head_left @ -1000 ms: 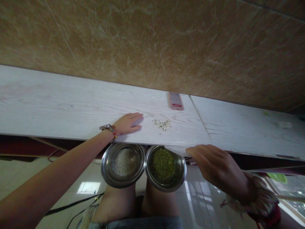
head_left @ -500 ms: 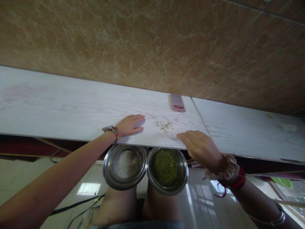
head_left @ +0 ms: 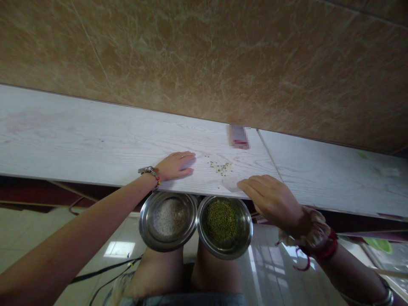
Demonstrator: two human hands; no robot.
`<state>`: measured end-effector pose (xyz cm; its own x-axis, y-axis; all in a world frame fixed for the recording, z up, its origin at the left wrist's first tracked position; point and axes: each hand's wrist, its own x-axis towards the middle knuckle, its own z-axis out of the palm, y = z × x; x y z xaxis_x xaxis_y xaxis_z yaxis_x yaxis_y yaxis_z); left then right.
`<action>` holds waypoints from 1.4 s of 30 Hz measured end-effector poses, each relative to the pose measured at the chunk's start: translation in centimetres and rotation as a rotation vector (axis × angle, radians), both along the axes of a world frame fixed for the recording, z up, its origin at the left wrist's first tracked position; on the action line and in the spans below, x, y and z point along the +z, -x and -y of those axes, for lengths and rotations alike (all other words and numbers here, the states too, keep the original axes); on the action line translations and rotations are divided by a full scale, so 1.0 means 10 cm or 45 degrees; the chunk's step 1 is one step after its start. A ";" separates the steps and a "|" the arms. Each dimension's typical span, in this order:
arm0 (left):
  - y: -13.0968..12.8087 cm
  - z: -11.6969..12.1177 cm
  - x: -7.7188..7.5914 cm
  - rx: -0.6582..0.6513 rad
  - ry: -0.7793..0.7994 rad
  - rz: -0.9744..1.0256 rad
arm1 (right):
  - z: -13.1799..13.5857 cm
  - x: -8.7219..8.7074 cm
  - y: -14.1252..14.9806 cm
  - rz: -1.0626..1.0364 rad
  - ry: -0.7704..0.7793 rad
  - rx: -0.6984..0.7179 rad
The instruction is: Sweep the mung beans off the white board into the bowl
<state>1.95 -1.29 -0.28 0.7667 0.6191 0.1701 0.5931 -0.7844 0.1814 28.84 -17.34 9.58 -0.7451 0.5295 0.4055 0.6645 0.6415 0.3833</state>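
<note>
My left hand [head_left: 174, 165] lies flat on the white wood-grain tabletop, fingers stretched out, left of a small scatter of green mung beans [head_left: 223, 167] mixed with pale grains. To the right of the beans, my right hand [head_left: 269, 196] is closed at the table's front edge. From its fingertips sticks out a thin see-through piece [head_left: 230, 184], faint against the white top; its exact kind is unclear. Below the edge, at my legs, two steel bowls stand side by side. The left bowl [head_left: 145, 231] holds white grains, seemingly rice; the right bowl [head_left: 245, 229] holds mung beans.
A blurred-out flat object [head_left: 239, 137] lies at the back of the tabletop [head_left: 79, 131], near the seam between two boards. Behind rises a brown marbled wall [head_left: 191, 55]. Dark cables [head_left: 105, 271] hang at lower left, and a green dish [head_left: 378, 245] is at far right.
The see-through piece at my right hand now shows more plainly, flatter over the table near the beans. My left hand stays in place. The view has shifted slightly.
</note>
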 end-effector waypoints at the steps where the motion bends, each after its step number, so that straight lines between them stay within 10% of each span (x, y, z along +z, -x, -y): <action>1: 0.00 0.00 0.00 -0.001 -0.001 0.000 | 0.00 -0.01 0.00 0.013 0.000 0.004; 31: 0.01 -0.02 -0.02 0.005 -0.004 -0.015 | 0.22 0.11 -0.05 -0.145 0.121 -0.004; 42: 0.01 0.00 0.00 0.000 0.015 -0.008 | 0.20 -0.10 -0.09 -0.117 0.052 -0.027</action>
